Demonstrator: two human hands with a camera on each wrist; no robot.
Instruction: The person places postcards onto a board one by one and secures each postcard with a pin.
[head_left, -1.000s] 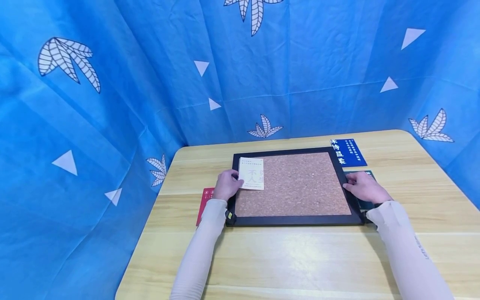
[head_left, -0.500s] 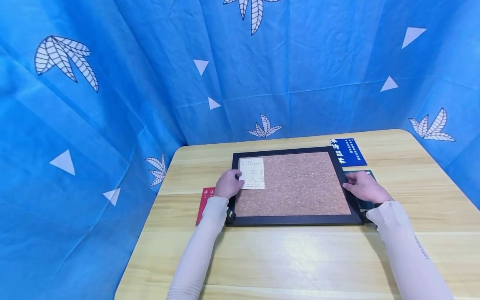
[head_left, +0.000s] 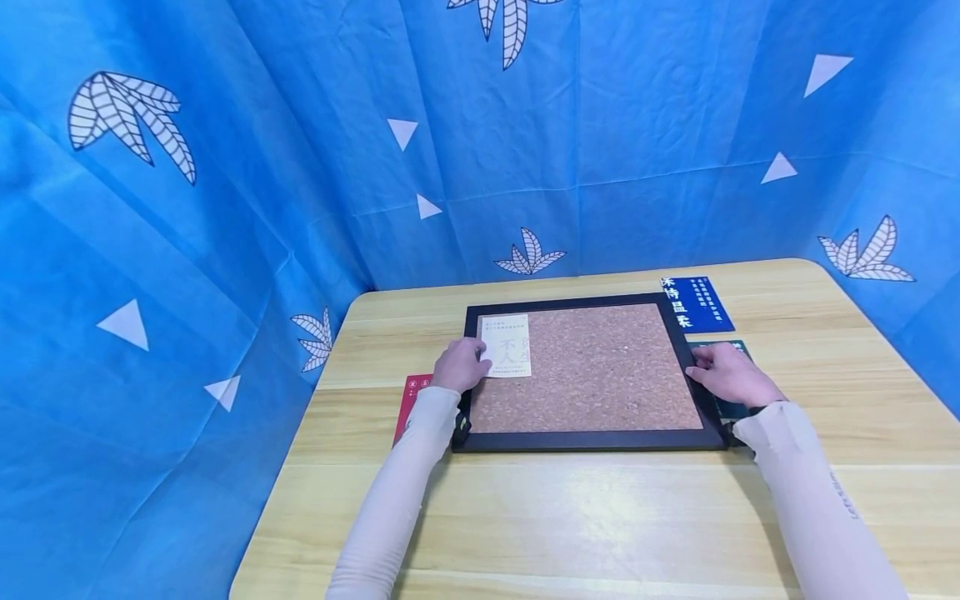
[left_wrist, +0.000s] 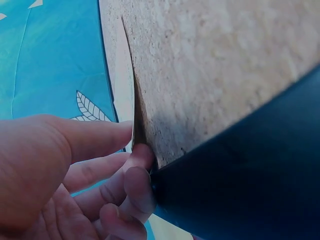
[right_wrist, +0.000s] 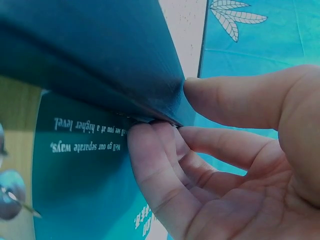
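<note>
A cork board [head_left: 600, 375] in a black frame [head_left: 592, 441] lies on the table. Over its upper left part is a cream card [head_left: 508, 342] with printed characters. My left hand [head_left: 459, 365] pinches the card's left edge between thumb and forefinger; in the left wrist view the card [left_wrist: 125, 75] stands slightly lifted from the cork at the edge. Other left fingers rest against the frame [left_wrist: 240, 175]. On the right, my right hand [head_left: 729, 373] grips the frame's side, thumb on its top face and fingers along its outer edge, over a dark green card [right_wrist: 80, 185].
Beyond the frame's upper right corner lies a blue card [head_left: 697, 304]. A red card [head_left: 412, 400] is partly covered by the left forearm. Round-headed pins [right_wrist: 11, 192] show at the right wrist view's left edge. A blue curtain [head_left: 480, 150] surrounds the wooden table [head_left: 592, 517].
My left hand and the cream card have shifted slightly to the right and a little up over the cork. The right hand and the frame have stayed in place.
</note>
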